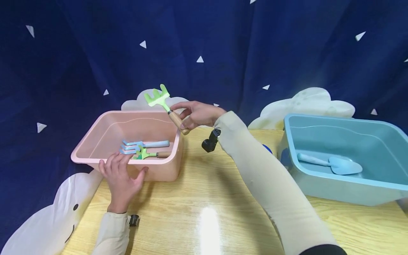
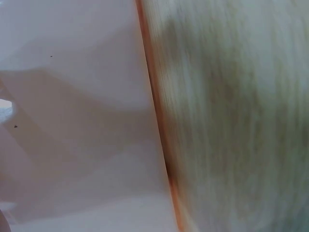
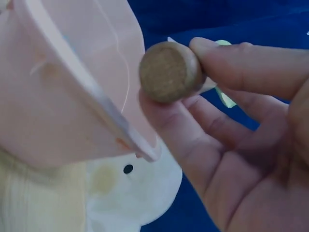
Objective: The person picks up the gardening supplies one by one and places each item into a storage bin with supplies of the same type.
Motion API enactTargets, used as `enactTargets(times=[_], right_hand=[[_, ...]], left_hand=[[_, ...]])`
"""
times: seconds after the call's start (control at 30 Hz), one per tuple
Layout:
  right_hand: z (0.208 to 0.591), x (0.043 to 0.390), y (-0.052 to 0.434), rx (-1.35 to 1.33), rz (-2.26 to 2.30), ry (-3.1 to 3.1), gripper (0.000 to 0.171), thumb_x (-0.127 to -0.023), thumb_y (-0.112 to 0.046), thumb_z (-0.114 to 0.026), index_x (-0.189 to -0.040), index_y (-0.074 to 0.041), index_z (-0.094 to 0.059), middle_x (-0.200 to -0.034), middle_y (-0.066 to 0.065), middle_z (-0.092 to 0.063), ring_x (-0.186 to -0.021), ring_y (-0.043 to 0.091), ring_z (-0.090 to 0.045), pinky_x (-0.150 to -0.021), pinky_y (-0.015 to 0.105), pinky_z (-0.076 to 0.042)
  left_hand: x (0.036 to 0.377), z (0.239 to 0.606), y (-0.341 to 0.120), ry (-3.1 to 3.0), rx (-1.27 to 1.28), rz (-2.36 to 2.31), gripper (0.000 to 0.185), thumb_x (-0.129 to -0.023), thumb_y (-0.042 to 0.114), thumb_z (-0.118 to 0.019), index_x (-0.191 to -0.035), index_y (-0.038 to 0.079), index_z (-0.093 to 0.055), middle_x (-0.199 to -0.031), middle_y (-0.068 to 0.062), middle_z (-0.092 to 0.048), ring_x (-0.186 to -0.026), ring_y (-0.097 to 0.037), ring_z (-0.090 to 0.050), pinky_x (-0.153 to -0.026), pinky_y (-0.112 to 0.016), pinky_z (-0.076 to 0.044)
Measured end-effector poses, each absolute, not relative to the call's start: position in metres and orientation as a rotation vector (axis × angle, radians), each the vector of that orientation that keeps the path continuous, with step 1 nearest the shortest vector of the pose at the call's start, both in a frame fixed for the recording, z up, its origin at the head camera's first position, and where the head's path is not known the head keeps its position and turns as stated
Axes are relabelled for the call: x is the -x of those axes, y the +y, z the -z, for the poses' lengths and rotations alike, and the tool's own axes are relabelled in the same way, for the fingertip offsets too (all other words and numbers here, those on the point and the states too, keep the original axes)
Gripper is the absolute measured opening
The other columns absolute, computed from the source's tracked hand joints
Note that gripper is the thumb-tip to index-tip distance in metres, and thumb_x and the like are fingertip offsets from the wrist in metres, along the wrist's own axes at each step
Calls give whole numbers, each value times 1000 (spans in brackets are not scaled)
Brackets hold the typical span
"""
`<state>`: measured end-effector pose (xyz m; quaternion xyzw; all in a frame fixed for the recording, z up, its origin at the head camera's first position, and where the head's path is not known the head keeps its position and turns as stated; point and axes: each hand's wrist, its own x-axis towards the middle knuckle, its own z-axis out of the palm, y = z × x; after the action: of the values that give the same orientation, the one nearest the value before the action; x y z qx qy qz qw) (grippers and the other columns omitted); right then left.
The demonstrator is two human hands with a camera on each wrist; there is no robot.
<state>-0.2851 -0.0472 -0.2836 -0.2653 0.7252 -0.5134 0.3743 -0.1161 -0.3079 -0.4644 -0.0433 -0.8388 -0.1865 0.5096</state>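
My right hand (image 1: 191,115) pinches the wooden handle of a light green toy rake (image 1: 157,97), held up above the far right corner of the pink tub (image 1: 105,134). In the right wrist view the round end of the handle (image 3: 168,71) sits between thumb and fingers (image 3: 241,60). My left hand (image 1: 121,173) rests on the tub's front rim, fingers over the edge and thumb on the outer wall. Inside the tub lie a light blue rake (image 1: 143,144) and a green rake with a wooden handle (image 1: 149,154). The left wrist view shows only the tub wall (image 2: 72,121) and the table (image 2: 231,121), blurred.
A light blue tub (image 1: 366,184) stands at the right of the wooden table (image 1: 204,205) with a light blue toy shovel (image 1: 334,164) in it. A dark blue starred curtain and white cloud cut-outs (image 1: 306,101) stand behind. A small blue thing peeks out behind my right forearm.
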Motion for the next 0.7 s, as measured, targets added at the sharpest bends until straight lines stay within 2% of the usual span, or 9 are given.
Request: enactTargets(times=[0.2,0.47,0.7], right_hand=[[292,287,-56,671,1352,1752,72,-84,16,-54,-148,-15,-41,-124,12,-52,-105,21,-57,-89,40,-58],[287,275,-91,727,1310,1771,73,-85,14,-57,-149,-19,-44,-124,14,-57,-97,18,-61,-77,31,-59],[285,267,-106,747,1208,1856,78,-84,14,-60,-149,-26,-46,-123,15,-61,-91,15,-61,-67,26,-54]], left_hand=[[116,464,-309,-2016,112,460,59,-71,45,-70,-112,2,-65,-110,-18,-62,-117,-41,-47,-113,-64,-9],[110,458,-316,-2024,96,448,62,-77,54,-67,-111,3,-65,-108,-19,-61,-115,-40,-46,-112,-62,-10],[109,459,-316,-1975,110,431,64,-79,57,-66,-109,2,-65,-108,-19,-63,-114,-40,-48,-110,-63,-12]])
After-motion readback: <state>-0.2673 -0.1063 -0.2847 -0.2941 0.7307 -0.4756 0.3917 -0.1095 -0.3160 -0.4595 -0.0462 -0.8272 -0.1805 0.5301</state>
